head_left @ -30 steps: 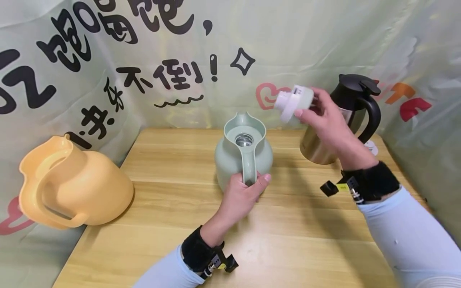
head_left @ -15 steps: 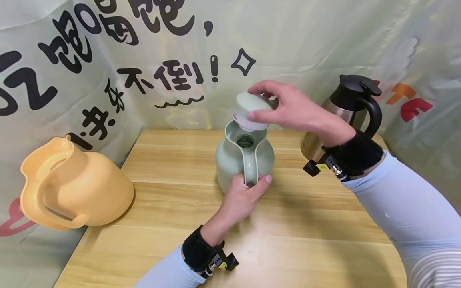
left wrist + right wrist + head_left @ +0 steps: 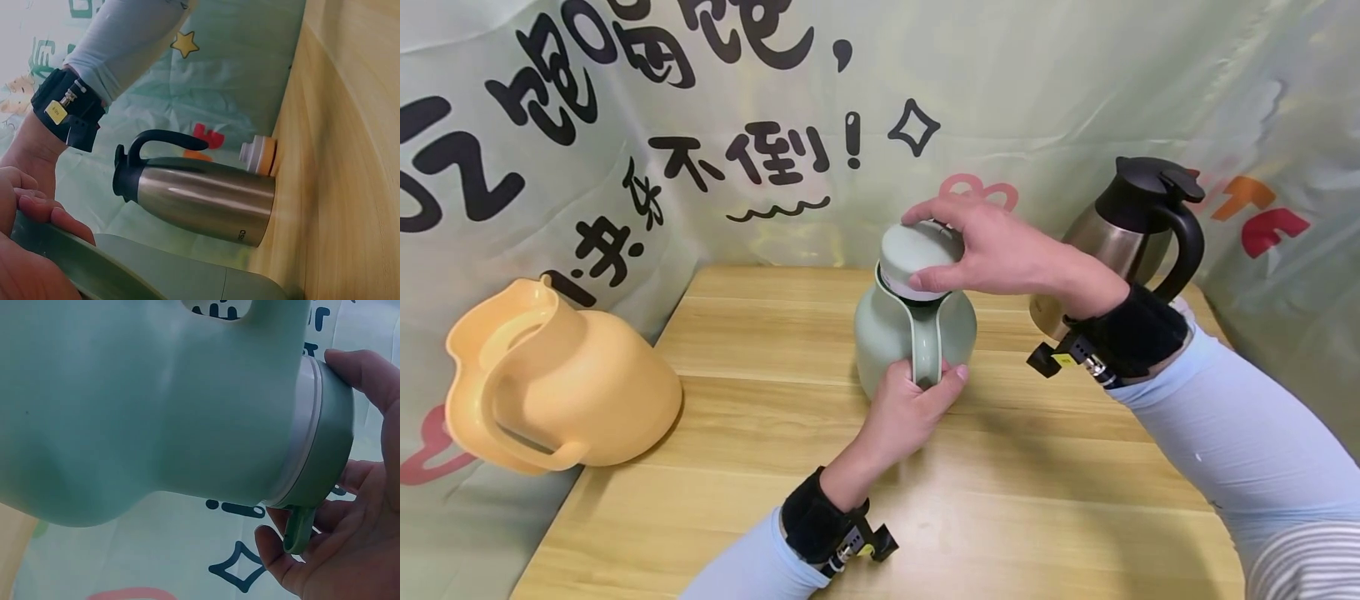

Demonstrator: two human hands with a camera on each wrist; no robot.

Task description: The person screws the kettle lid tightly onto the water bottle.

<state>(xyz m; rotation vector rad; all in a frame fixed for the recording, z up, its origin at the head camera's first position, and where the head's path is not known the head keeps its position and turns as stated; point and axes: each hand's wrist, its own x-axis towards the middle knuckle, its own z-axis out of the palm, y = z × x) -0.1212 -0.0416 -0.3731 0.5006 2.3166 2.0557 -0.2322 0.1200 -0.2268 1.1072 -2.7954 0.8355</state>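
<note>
A pale green vacuum jug (image 3: 880, 342) stands upright on the wooden table, spout toward the back wall. Its handle (image 3: 927, 346) is gripped low down by my left hand (image 3: 902, 412), thumb on the right side. At the jug's mouth, my right hand (image 3: 1000, 246) holds the round green lid (image 3: 917, 250) by its edges, thumb in front and fingers behind. The lid covers the opening, slightly tilted, with part of its white underside still above the rim. In the right wrist view a small tab (image 3: 299, 531) sticks out of the lid (image 3: 328, 434) near the fingers.
A yellow-orange jug (image 3: 602, 392) stands at the left. A steel jug with black top and handle (image 3: 1120, 221) stands at the right back, behind the right forearm. Beside it, in the left wrist view, is an orange and white stopper (image 3: 267, 156). A printed cloth hangs behind.
My right hand has brought the lid from the right, turned its white plug downward, and lowered it onto the jug's mouth. My left hand keeps its grip on the handle.
</note>
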